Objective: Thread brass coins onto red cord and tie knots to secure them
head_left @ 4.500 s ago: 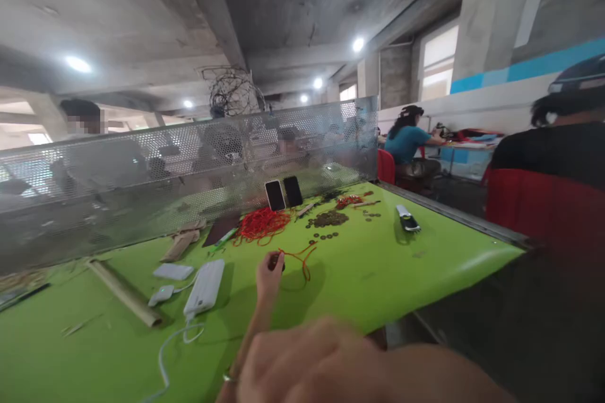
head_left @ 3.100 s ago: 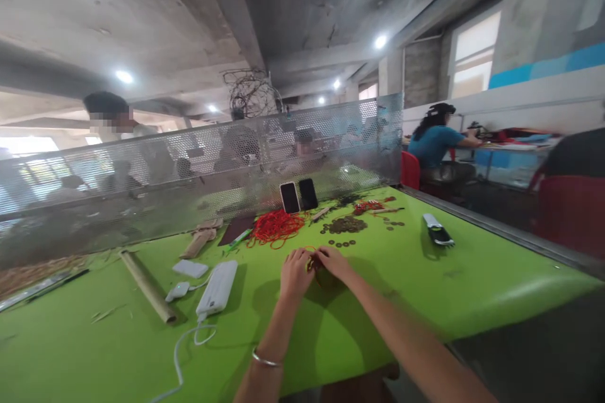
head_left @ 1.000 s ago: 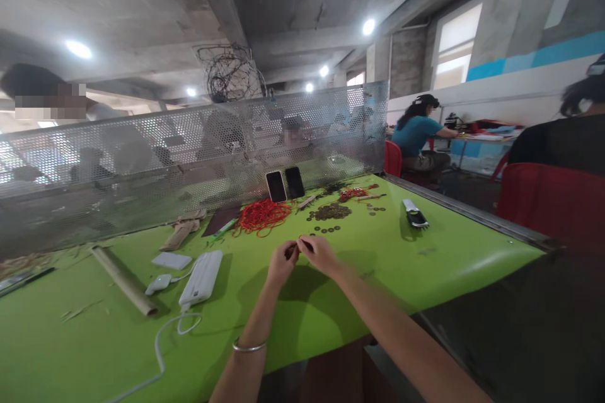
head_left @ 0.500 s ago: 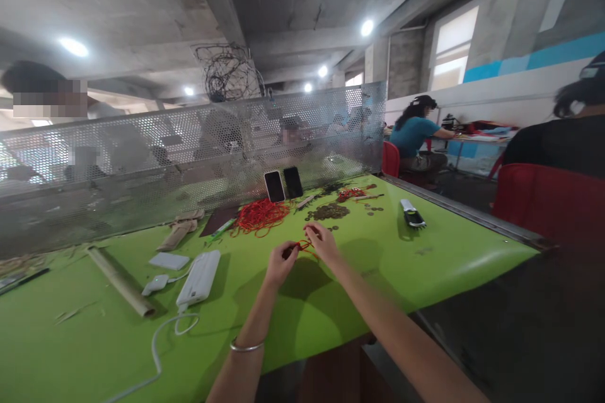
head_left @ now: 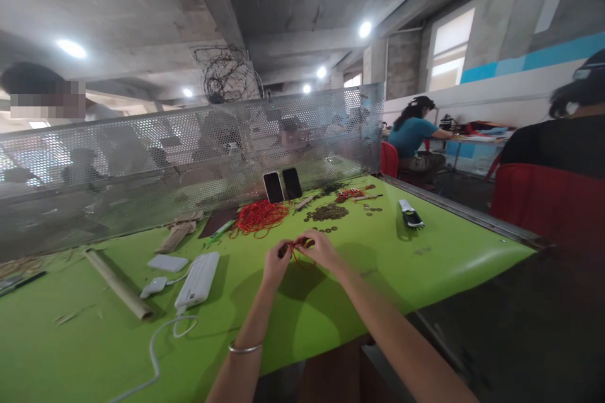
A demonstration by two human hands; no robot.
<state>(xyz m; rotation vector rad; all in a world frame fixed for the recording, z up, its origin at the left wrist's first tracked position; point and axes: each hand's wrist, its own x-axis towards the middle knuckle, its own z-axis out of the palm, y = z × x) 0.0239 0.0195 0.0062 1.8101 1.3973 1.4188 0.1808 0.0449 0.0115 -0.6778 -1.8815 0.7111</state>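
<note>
Above the green table (head_left: 406, 277), my left hand (head_left: 278, 262) pinches a red cord (head_left: 293, 253). My right hand (head_left: 319, 248) is closed on the same cord right beside it, the fingertips of both hands nearly meeting. Loose ends of the cord hang below the fingers. Just beyond my hands lies a pile of round bronze-coloured coins (head_left: 328, 213), with a short row of single coins (head_left: 326, 229) in front. A heap of red cords (head_left: 259, 217) rests to the left of the pile.
Two phones (head_left: 282, 185) lean near a perforated metal screen (head_left: 189, 164). At left are a white power bank (head_left: 197, 280) with its cable, a bamboo tube (head_left: 118, 283) and gloves (head_left: 177, 233). A black-and-silver tool (head_left: 410, 214) lies at right. Other people sit beyond.
My right hand has moved left and slightly down, closing the gap to my left hand. The cord stretched between them is now gathered at the fingertips.
</note>
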